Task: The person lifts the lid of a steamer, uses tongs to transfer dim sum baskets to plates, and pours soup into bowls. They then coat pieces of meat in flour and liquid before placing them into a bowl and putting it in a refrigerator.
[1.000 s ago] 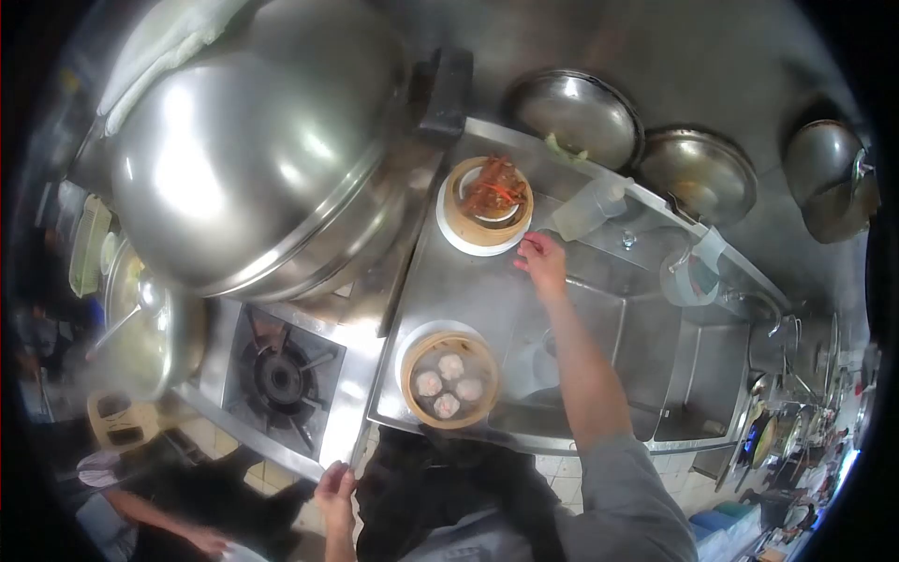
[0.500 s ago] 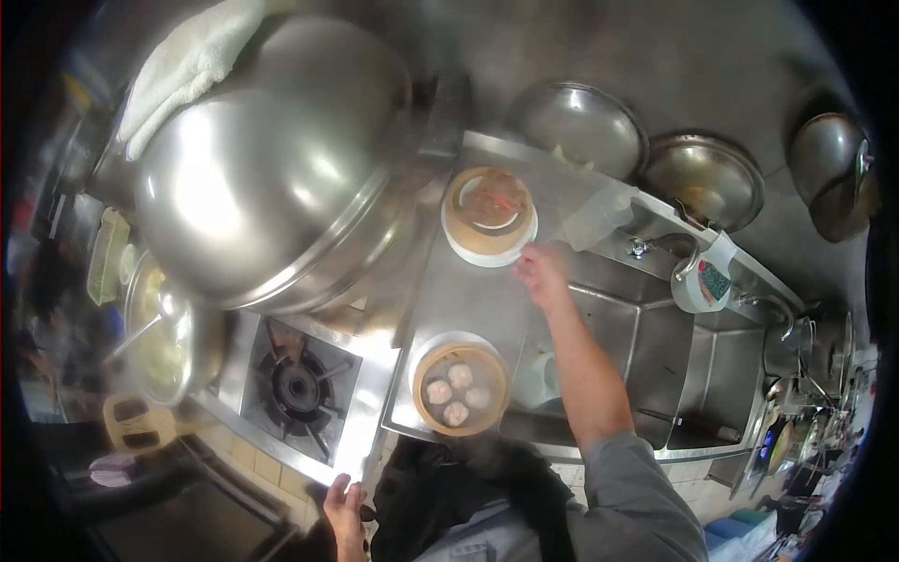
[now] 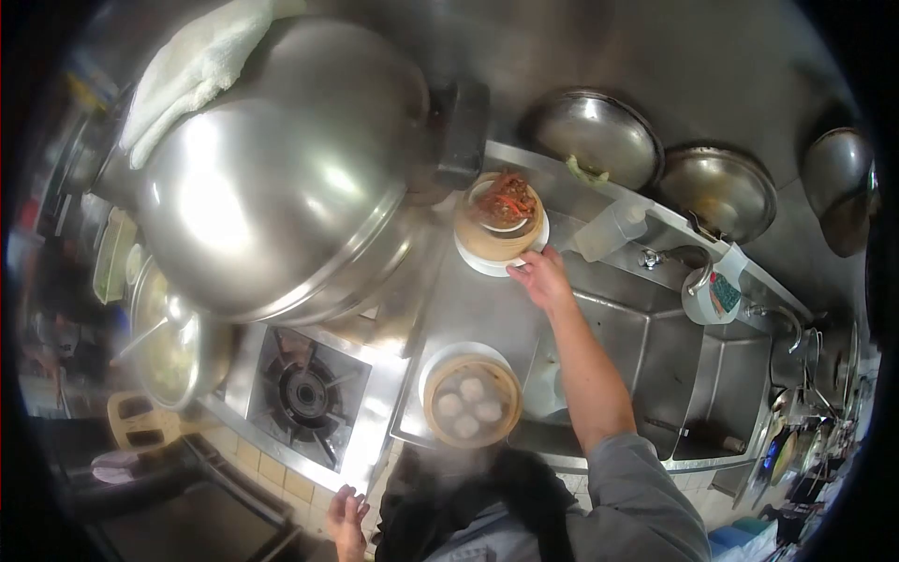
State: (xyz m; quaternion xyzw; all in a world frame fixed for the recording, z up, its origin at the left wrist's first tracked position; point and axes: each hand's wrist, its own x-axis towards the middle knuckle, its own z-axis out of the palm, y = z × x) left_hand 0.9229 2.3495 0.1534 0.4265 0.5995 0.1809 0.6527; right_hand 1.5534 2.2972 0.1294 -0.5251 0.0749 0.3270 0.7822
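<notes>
My right hand (image 3: 543,278) reaches to the far bamboo steamer (image 3: 487,245), its fingers closed on the rim of the white plate (image 3: 491,269) under it. Inside that steamer is a dish of reddish-brown food (image 3: 506,199). Nearer me a second bamboo steamer (image 3: 510,412) with several pale dumplings (image 3: 471,409) rests on another white plate (image 3: 428,363). Low in the view my left hand (image 3: 346,510) hangs beside the stove's front edge, fingers apart and nothing in them.
A large metal dome (image 3: 272,178) stands at the left, near a gas burner (image 3: 306,393) and a pot of liquid (image 3: 169,342). Sinks (image 3: 609,347) lie to the right, with taps, a clear container (image 3: 611,229) and woks (image 3: 599,140) behind.
My right hand has come from beside the far plate to grip its rim. Steam over the far steamer has thinned, and more veils the dumplings. The view has shifted slightly.
</notes>
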